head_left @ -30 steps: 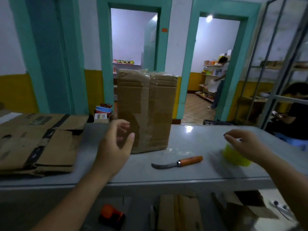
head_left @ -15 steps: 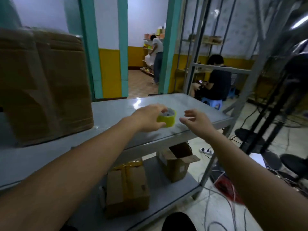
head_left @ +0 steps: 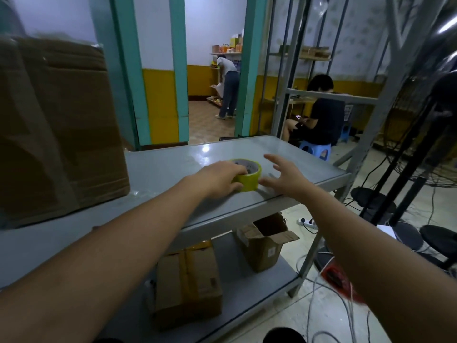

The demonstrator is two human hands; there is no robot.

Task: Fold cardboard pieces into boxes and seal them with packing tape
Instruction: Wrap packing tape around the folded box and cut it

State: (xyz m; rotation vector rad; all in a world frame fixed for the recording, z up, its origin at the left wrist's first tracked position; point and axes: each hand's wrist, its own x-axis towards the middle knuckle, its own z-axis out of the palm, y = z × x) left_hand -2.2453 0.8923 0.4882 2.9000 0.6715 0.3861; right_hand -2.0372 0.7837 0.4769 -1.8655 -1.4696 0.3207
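A yellow roll of packing tape (head_left: 249,178) lies flat on the grey metal table (head_left: 173,169) near its right end. My left hand (head_left: 220,178) grips the roll from the left, fingers curled over its rim and thumb at its near side. My right hand (head_left: 284,178) hovers just right of the roll with fingers spread, its thumb close to the roll's side. A tall taped cardboard box (head_left: 57,129) stands on the table at the left, wrapped in clear tape.
On the lower shelf stand a closed cardboard box (head_left: 188,280) and an open one (head_left: 265,243). Cables and a power strip (head_left: 308,222) lie on the floor at right, beside a fan stand. A person sits on a blue stool (head_left: 316,149) behind the table; another stands in the doorway.
My view stayed on the table's right end. The roll, held slightly up by my left hand before, now rests flat on the table, and my right hand has spread open closer to it.
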